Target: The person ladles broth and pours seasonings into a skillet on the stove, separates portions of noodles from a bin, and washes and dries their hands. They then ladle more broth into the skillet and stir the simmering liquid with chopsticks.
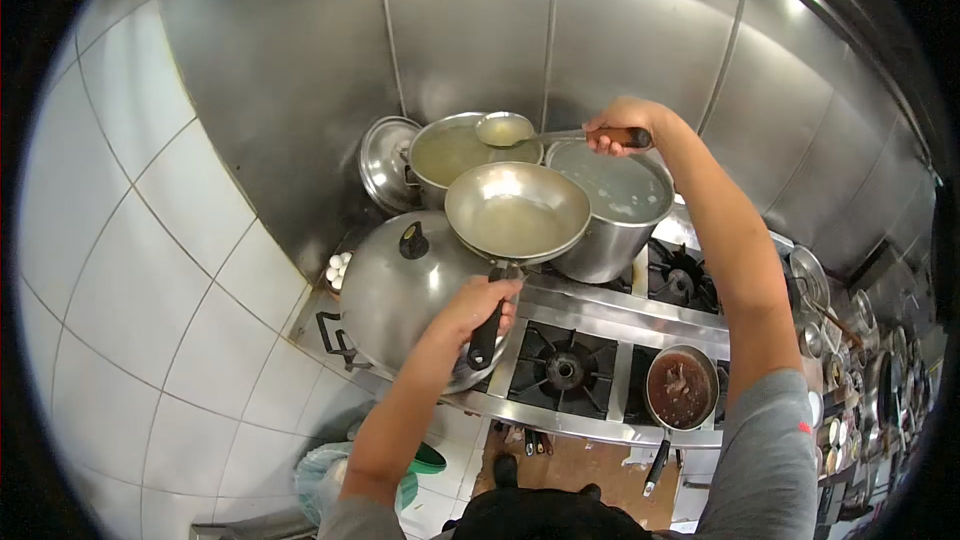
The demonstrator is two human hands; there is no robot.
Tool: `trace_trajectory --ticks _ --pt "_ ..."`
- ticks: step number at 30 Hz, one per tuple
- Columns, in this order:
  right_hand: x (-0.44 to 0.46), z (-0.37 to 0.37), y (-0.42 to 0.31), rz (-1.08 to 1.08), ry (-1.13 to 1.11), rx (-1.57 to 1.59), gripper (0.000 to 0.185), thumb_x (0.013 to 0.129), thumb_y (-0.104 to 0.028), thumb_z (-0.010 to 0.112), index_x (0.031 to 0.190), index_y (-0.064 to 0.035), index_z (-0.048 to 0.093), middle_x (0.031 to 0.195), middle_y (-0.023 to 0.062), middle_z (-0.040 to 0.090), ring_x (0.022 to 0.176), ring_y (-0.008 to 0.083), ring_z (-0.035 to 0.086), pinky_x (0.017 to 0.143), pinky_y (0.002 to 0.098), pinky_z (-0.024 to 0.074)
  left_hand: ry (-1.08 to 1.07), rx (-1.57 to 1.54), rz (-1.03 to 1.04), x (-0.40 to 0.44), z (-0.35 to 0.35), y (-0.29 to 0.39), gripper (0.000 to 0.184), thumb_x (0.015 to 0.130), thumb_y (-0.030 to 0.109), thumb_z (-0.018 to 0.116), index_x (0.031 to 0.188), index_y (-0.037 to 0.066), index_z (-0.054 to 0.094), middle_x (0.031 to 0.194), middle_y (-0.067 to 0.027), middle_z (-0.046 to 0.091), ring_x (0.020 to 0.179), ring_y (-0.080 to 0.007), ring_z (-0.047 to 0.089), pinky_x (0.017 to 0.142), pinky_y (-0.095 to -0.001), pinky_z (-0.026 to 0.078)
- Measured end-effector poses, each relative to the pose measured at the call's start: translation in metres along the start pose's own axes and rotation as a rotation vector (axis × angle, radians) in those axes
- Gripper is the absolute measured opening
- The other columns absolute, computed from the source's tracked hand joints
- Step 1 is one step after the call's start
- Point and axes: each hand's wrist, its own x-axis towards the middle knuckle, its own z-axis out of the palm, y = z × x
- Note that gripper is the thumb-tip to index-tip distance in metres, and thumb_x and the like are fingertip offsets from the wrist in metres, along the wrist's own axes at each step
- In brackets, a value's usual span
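My left hand [478,308] is closed around the black handle of a frying pan [518,185], which I hold above the stove with some pale liquid in it. My right hand [620,126] grips the brown handle of a ladle [503,130]. The ladle's bowl, with yellowish liquid in it, is over a stockpot [428,187] of yellow-green broth. Right of the frying pan stands a second large pot [610,252] with cloudy liquid and bits of foam. A big domed lid [385,285] with a black knob lies below and left of the pan.
A small saucepan [682,388] of reddish-brown liquid sits on the front right burner. Bare burners [564,370] show at the front. A metal lid [388,162] leans by the back wall, and eggs [338,268] lie at the left. Cookware [865,310] crowds the far right.
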Motion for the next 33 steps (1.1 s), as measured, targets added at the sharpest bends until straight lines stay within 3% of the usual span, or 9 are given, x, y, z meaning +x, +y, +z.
trace_trajectory --ticks 9,13,14,19,23,25,27,30,33 --pt "-0.122 -0.031 0.018 -0.128 0.099 -0.157 0.028 0.101 -0.022 0.055 0.086 0.0007 0.061 0.073 0.0038 0.058 0.051 0.0078 0.051 0.04 0.0213 0.0425 -0.018 0.016 0.035 0.029 0.008 0.018 0.024 0.094 0.02 0.066 0.078 0.008 0.052 0.061 -0.0013 0.053 0.048 -0.0123 0.052 0.042 -0.0293 0.043" --pt "-0.172 -0.035 0.048 -0.128 0.173 -0.13 0.024 0.1 -0.018 0.055 0.106 0.0048 0.059 0.076 0.0074 0.06 0.05 0.0087 0.051 0.038 0.0236 0.0412 -0.075 0.005 0.017 0.032 0.02 0.024 0.026 0.095 0.022 0.066 0.079 0.01 0.049 0.062 -0.0001 0.051 0.049 -0.0123 0.051 0.042 -0.0288 0.041" --pt "-0.183 -0.036 0.059 -0.116 0.159 -0.102 0.032 0.099 -0.016 0.055 0.121 0.0071 0.057 0.076 0.0084 0.062 0.05 0.0098 0.052 0.038 0.0249 0.0429 -0.076 0.012 0.019 0.029 0.025 0.025 0.026 0.095 0.022 0.067 0.079 0.011 0.049 0.062 0.0 0.051 0.049 -0.0122 0.051 0.042 -0.0285 0.041" --pt "-0.257 -0.007 0.108 -0.136 0.295 -0.301 0.045 0.098 -0.014 0.056 0.136 0.0091 0.052 0.074 0.0076 0.063 0.05 0.0111 0.055 0.041 0.0267 0.0465 -0.086 0.062 0.02 0.012 0.059 0.016 0.026 0.094 0.024 0.068 0.08 0.012 0.05 0.062 0.0004 0.052 0.048 -0.0117 0.051 0.042 -0.0276 0.04" --pt "-0.317 0.024 0.17 -0.128 0.458 -0.353 0.046 0.094 -0.016 0.061 0.135 0.0038 0.057 0.072 0.0086 0.063 0.052 0.0128 0.058 0.046 0.0311 0.0494 -0.103 0.116 0.035 -0.017 0.101 -0.006 0.026 0.094 0.024 0.068 0.081 0.012 0.05 0.061 0.0004 0.051 0.048 -0.0112 0.05 0.042 -0.0269 0.04" --pt "-0.34 0.027 0.221 -0.346 0.527 -0.622 0.047 0.092 -0.014 0.063 0.134 0.0063 0.056 0.069 0.0153 0.065 0.055 0.0209 0.062 0.055 0.037 0.0521 -0.087 0.133 0.018 -0.031 0.125 -0.025 0.026 0.094 0.022 0.069 0.081 0.011 0.049 0.061 -0.0001 0.051 0.047 -0.0113 0.05 0.042 -0.0269 0.039" --pt "-0.361 0.036 0.28 -0.51 0.709 -0.803 0.044 0.087 -0.008 0.066 0.128 0.006 0.059 0.08 0.0231 0.069 0.074 0.0401 0.067 0.069 0.0437 0.0532 -0.123 0.134 0.008 -0.044 0.151 -0.046 0.025 0.093 0.021 0.069 0.082 0.01 0.049 0.061 -0.0005 0.051 0.047 -0.0114 0.05 0.042 -0.0271 0.039" --pt "-0.408 0.049 0.359 -0.438 0.882 -0.888 0.049 0.085 -0.008 0.067 0.132 0.0007 0.055 0.093 0.0231 0.066 0.083 0.0412 0.066 0.071 0.0478 0.0538 -0.124 0.173 0.021 -0.059 0.195 -0.089 0.024 0.094 0.021 0.069 0.082 0.009 0.052 0.06 -0.0007 0.051 0.046 -0.0118 0.049 0.042 -0.0274 0.037" --pt "-0.455 0.058 0.44 -0.434 0.989 -0.807 0.05 0.084 -0.006 0.068 0.132 -0.0002 0.055 0.087 0.0187 0.062 0.076 0.0383 0.065 0.069 0.0455 0.0531 -0.202 0.19 0.014 -0.065 0.235 -0.143 0.027 0.095 0.022 0.067 0.077 0.009 0.052 0.059 -0.001 0.051 0.045 -0.0122 0.049 0.041 -0.0278 0.037"
